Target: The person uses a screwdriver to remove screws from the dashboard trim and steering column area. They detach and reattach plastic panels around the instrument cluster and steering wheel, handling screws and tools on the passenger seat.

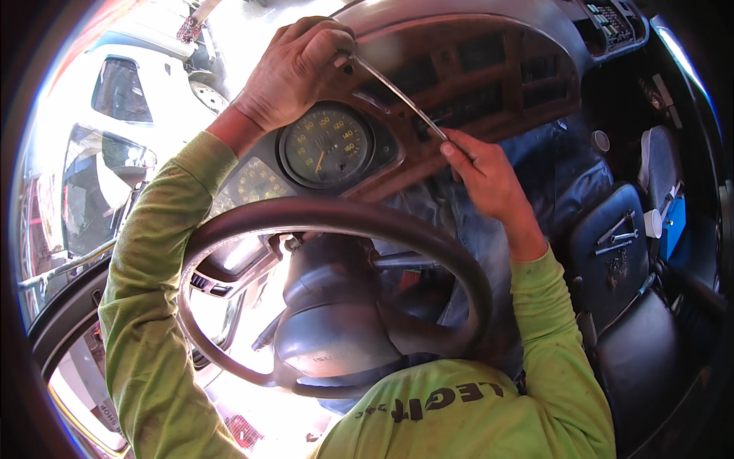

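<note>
Inspected from above, inside a vehicle cab. Left hand (294,73) found gripping the upper edge of the instrument cluster (321,149) – fingers (325,34) curled over the rim of the housing, apparently to steady or pull the panel. Right hand (482,172) found pinching the lower end of a thin metal rod (397,96), fingers (459,145) closed narrowly around it. Rod ran diagonally from the left hand down to the right, lying across the face of the brown dashboard panel (474,76); upper end sat close beside the left thumb, though contact there could not be confirmed. Held that way, judged to be levered or threaded along the seam between cluster and dashboard.

Round speedometer dial (325,145) noted just below the left hand, with a smaller gauge to its left. Steering wheel (336,291) observed in front of the chest, both forearms in green sleeves (145,306) reaching past either side of it. Blue cloth (489,229) seen draped under the right wrist, between wheel and dashboard. Passenger seat (619,252) to the right carried several loose wrenches (615,233) – well apart from both hands. White cup (652,222) noted near the seat edge. White vehicle (138,84) visible outside the left window.
</note>
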Demonstrator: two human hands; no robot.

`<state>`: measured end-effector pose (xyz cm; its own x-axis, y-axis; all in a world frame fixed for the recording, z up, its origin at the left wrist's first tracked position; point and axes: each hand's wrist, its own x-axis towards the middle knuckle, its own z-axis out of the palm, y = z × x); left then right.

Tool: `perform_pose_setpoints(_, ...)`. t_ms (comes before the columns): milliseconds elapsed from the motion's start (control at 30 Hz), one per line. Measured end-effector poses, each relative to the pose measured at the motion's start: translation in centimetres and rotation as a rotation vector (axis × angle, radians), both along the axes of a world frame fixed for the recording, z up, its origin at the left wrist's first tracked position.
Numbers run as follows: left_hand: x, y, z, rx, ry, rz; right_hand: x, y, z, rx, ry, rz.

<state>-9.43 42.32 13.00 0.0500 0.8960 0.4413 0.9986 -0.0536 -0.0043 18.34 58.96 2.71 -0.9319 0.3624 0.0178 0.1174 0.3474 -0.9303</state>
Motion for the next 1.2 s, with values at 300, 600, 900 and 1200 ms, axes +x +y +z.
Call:
perform_pose_setpoints(300,0.1,-0.4,-0.1,-0.055,-0.134,-0.038,0.0,1.9,1.1,-0.466,-0.225,0.222)
perform_pose_setpoints(600,-1.2,-0.2,-0.1,-0.049,-0.065,-0.172,-0.2,0.9,-0.1,-0.594,-0.142,0.302)
perform_pose_setpoints(900,-0.3,0.2,0.1,-0.036,0.010,-0.195,1.4,0.1,1.7,-0.570,-0.157,0.176)
perform_pose_setpoints(1200,0.9,0.3,0.7,-0.139,0.103,-0.219,4.6,-1.7,5.5,-0.835,-0.233,0.184)
